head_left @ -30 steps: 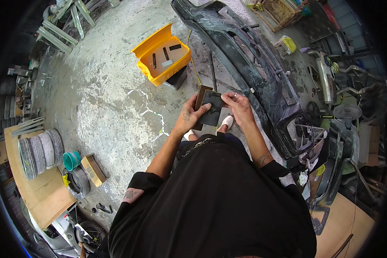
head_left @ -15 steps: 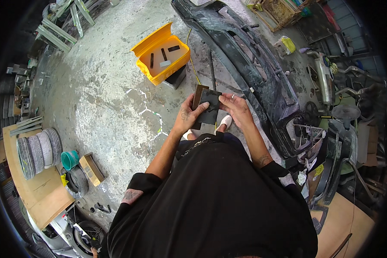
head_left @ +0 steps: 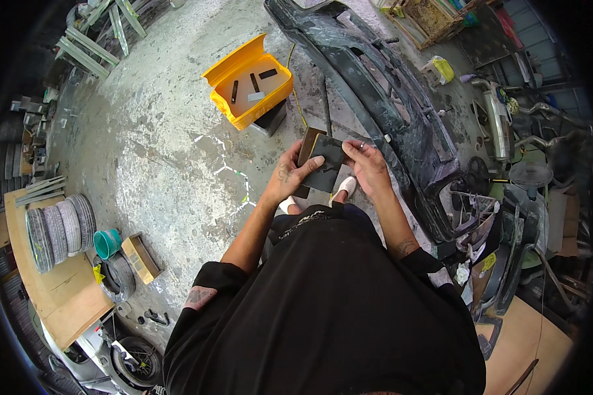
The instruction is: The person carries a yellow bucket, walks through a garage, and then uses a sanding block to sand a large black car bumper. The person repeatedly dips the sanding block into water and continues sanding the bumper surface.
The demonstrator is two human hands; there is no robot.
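Note:
My left hand (head_left: 288, 172) is closed on a flat brown block (head_left: 309, 145) and a dark grey sheet of sandpaper (head_left: 326, 164), its thumb pressed on the sheet's face. The paper overlaps the block, whose top and lower end stick out to the left. With thumb and fingers, my right hand (head_left: 369, 164) pinches the sheet's upper right corner; a ring shows on one finger. Ahead to the left, a yellow cut-open container (head_left: 249, 118) holds cloudy liquid, several dark strips or blocks and a small pale piece. It rests on a dark stand (head_left: 270, 120).
A large dark, dusty car bumper (head_left: 375, 99) stretches along my right, close to my right hand. Tyres (head_left: 66, 227), a green bucket (head_left: 107, 243) and an open cardboard box (head_left: 140, 259) stand at left. Exhaust parts (head_left: 499, 125) lie at far right.
Both hands have shifted very slightly, with the sheet moving a little to the right along with my right hand. The grip on sheet and block looks the same.

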